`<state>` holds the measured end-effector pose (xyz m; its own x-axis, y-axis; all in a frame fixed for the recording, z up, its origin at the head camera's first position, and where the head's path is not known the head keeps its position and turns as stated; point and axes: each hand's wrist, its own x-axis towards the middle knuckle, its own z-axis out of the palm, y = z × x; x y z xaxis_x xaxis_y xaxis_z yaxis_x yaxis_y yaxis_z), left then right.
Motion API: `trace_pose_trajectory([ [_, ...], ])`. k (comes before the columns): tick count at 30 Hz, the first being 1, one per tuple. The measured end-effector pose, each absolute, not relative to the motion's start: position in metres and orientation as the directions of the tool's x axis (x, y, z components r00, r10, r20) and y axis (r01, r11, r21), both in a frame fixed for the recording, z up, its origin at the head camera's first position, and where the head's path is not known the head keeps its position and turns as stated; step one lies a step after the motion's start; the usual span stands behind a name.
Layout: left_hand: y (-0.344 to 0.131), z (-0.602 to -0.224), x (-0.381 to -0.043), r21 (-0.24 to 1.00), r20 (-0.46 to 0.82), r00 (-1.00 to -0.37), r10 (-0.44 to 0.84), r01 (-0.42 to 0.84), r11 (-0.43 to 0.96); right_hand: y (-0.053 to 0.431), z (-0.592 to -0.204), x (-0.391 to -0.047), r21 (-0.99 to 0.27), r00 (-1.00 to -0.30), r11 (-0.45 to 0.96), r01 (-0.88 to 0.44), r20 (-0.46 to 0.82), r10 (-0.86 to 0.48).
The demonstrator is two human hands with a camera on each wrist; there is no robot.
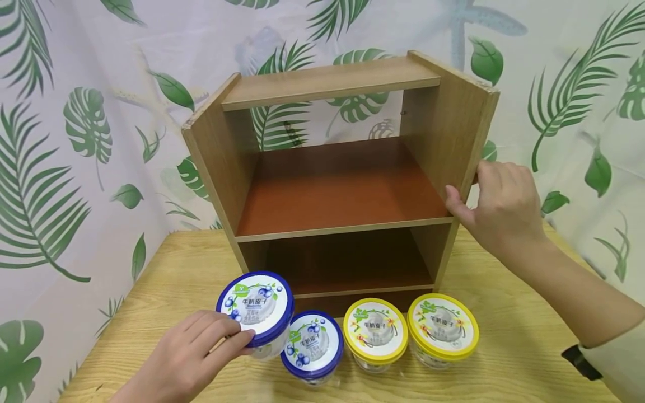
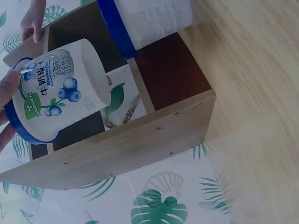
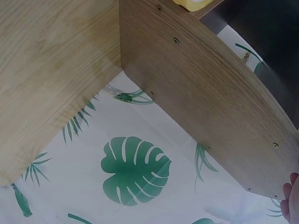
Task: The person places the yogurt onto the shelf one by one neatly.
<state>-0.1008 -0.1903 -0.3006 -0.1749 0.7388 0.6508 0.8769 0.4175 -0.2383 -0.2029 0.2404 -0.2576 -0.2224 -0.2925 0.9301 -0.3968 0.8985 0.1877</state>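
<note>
My left hand (image 1: 186, 355) grips the blue lid's rim of a white tub (image 1: 257, 308), holding it raised in front of a small wooden shelf (image 1: 347, 182). In the left wrist view, blueberries are printed on this tub's (image 2: 58, 91) side. A second blue-lidded tub (image 1: 312, 344) stands on the table just right of it. Two yellow-lidded tubs (image 1: 375, 330) (image 1: 443, 327) continue the row. My right hand (image 1: 509, 207) holds the front edge of the shelf's right side panel, thumb at the front and fingers at the outer face. Only its fingertips (image 3: 286, 205) show in the right wrist view.
The shelf stands on a light wooden table (image 1: 514, 336), with a red-brown middle board and a darker lower compartment (image 1: 347, 260). Its upper part has an open back. A white cloth with green leaf prints (image 1: 126, 56) hangs behind and at both sides.
</note>
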Motion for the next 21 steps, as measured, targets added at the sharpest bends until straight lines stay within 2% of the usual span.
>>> trace_pose_trajectory([
  [5, -0.182, -0.292, -0.102, -0.268, 0.69, -0.095, 0.718, 0.887, 0.376, 0.24, -0.258, -0.203, 0.187, -0.221, 0.899, -0.397, 0.931, -0.291],
  [15, -0.167, -0.276, -0.103, -0.241, 0.686, -0.124, 0.717, 0.891, 0.386, 0.24, -0.257, -0.202, 0.179, -0.226, 0.899, -0.4, 0.931, -0.287],
  [17, -0.163, -0.272, -0.104, -0.224, 0.678, -0.147, 0.72, 0.892, 0.393, 0.24, -0.257, -0.201, 0.178, -0.228, 0.898, -0.402, 0.93, -0.287],
  [21, -0.153, -0.265, -0.106, -0.238, 0.674, -0.118, 0.729, 0.9, 0.366, 0.24, -0.258, -0.202, 0.176, -0.226, 0.896, -0.408, 0.931, -0.286],
])
